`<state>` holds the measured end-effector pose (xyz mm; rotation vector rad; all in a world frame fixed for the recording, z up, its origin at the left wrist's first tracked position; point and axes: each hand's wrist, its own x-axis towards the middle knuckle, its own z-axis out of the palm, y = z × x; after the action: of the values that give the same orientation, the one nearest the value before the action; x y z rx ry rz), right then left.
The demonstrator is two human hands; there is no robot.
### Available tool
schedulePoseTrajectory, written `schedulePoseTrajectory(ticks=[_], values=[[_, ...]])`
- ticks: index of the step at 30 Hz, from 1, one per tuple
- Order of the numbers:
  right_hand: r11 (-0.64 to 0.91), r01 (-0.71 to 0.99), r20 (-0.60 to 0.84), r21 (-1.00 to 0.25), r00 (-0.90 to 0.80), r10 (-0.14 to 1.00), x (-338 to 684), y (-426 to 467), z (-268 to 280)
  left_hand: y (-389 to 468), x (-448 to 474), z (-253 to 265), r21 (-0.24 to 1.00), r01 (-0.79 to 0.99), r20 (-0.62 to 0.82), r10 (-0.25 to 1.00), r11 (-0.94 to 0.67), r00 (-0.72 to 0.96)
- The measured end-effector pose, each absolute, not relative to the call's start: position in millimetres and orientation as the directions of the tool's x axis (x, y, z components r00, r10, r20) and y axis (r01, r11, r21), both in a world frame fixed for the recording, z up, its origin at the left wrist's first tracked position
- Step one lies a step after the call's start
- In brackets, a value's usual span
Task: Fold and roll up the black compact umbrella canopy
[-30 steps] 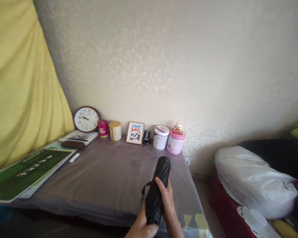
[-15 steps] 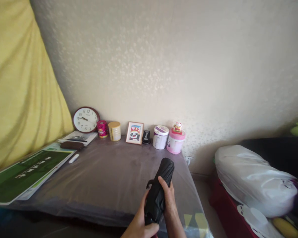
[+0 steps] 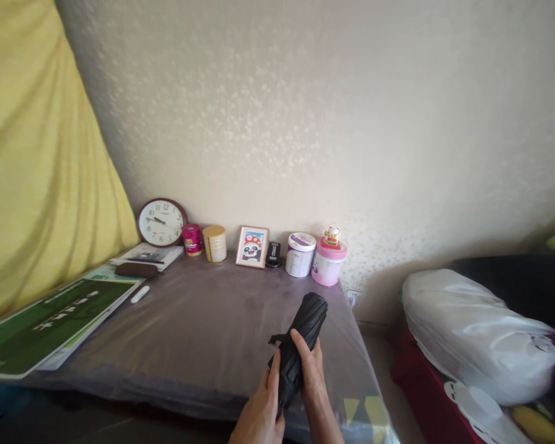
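Observation:
A folded black umbrella (image 3: 300, 348) is held tilted above the near right part of the table, its top end pointing away and to the right. My right hand (image 3: 311, 376) wraps round its right side, thumb lying across the front. Lower on the left, my left hand (image 3: 264, 398) closes on the umbrella's bottom part, fingers along its side. A loose black strap (image 3: 276, 339) sticks out to the left above my left fingers. The umbrella's lower end is partly hidden by my left hand.
Along the wall on the table (image 3: 198, 327) stand a clock (image 3: 161, 223), several tins and tubs, a framed panda picture (image 3: 252, 246) and a lucky-cat figurine (image 3: 332, 235). A green board (image 3: 60, 320) lies left. Right of the table, a white bag (image 3: 476, 333) rests on a red box (image 3: 425, 388).
My left hand has shifted its grip, its thumb no longer across the umbrella's bottom and its fingers now along the left side. The strap sticks out more to the left.

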<state>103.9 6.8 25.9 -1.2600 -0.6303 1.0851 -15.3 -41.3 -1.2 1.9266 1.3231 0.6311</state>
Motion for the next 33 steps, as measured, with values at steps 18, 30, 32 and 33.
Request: schedulePoseTrajectory(ticks=[18,30,32,33], values=[[-0.019,0.184,0.067,-0.983,0.448,0.892,128.0,10.5,1.0,-14.2,-19.4,-5.0,0.761,0.578,0.160,0.948,-0.295,0.274],[0.248,0.457,0.362,-0.854,0.180,0.915,128.2,5.9,-13.5,-19.6,-10.8,-4.8,0.436,0.866,0.004,0.963,-0.245,0.270],[0.291,0.475,0.384,-0.831,0.111,0.917,128.4,4.4,-9.3,-21.0,-10.6,-1.4,0.385,0.892,0.007,0.968,-0.236,0.252],[0.308,0.480,0.393,-0.821,0.085,0.916,128.7,4.1,-8.2,-21.4,-10.8,0.2,0.349,0.907,0.015,0.969,-0.234,0.245]])
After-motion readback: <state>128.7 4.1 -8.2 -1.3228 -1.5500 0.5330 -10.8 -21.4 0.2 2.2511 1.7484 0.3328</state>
